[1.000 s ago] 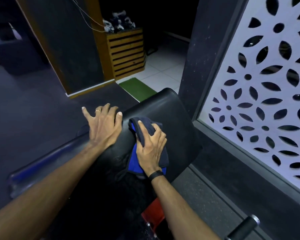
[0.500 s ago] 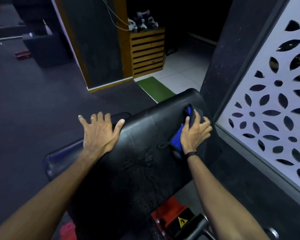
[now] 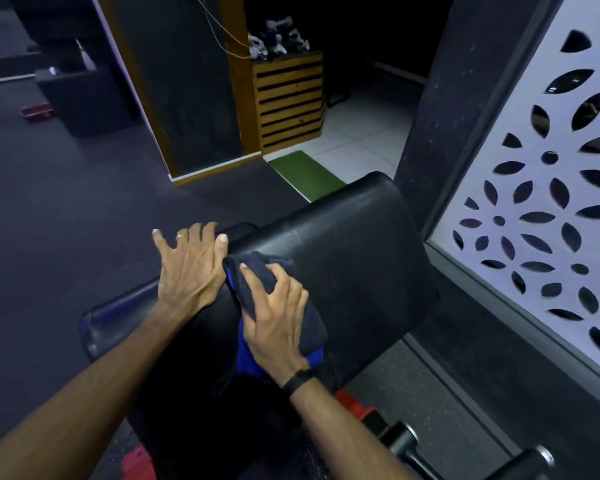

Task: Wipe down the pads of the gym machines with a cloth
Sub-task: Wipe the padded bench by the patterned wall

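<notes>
- Two hands were on the pad (image 3: 354,258): the left hand (image 3: 187,268) lay flat at its left edge, fingers spread and straight, holding nothing.
- Right hand (image 3: 278,317) pressed the cloth (image 3: 253,268) onto the pad, fingers splayed and slightly curled over the bunched fabric.
- Cloth sat at the pad's left-centre, just beside the left thumb.
- Risk, as a judgement: the bunched cloth could fold under and skip patches; the pad's far right side might go unwiped.
</notes>
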Motion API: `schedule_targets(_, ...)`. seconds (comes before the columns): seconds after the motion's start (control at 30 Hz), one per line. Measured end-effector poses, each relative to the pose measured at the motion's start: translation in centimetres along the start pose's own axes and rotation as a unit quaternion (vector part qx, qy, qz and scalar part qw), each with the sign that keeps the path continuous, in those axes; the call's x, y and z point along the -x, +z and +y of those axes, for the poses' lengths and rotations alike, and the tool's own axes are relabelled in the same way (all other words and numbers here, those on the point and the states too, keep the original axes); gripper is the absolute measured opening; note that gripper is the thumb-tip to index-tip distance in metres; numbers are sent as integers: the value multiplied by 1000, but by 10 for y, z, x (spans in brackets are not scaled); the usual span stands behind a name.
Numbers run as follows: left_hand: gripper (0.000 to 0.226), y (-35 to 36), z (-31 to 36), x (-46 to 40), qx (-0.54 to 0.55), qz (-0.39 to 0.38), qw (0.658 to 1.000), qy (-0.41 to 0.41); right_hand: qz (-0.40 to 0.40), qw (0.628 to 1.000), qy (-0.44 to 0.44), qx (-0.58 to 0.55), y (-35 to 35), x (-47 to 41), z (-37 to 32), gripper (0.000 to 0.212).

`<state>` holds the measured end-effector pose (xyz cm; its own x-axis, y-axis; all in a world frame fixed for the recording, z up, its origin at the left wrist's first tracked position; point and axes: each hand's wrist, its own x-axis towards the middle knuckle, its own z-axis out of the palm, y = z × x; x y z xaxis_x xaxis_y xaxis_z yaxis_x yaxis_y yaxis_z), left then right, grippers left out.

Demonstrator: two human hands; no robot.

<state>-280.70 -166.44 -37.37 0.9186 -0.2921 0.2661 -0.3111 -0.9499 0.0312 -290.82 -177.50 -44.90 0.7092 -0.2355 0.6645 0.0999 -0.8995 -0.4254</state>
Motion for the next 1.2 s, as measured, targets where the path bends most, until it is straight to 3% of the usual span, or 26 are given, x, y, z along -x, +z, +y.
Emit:
schedule_targets(0.1, 63, -2, 1, -1, 0, 14, 1000, 6, -31, 998, -41, -21, -16, -22, 37, 58)
schedule_targets(0.27, 64, -3, 3, -1, -12, 15, 1000, 12, 13, 1000, 26, 6, -23, -56, 92, 58)
schedule_targets(0.47, 68, -4, 4, 6, -35, 19, 997, 62, 80, 985, 153, 17, -20, -63, 124, 38)
schedule_targets(0.63, 75, -2, 5, 6, -56, 21, 991, 116, 145, 932, 332, 26, -28, -49, 176, 38)
schedule_targets(0.8, 78, 1, 6, 3, -66, 26, 991, 112, 152, 906, 391, 50, -22, -30, 164, 39)
schedule_targets(0.9, 78, 2, 6, 3, -61, 28, 991, 114, 140, 923, 351, 69, -13, -32, 119, 41)
schedule_targets(1.07, 80, 0, 6, 3, -54, 31, 991, 122, 56, 979, 187, 56, -3, -6, 23, 55)
schedule_targets(1.2, 84, -1, 8, 6, -42, 29, 990, 134, 24, 990, 132, 33, 1, 17, -2, 51)
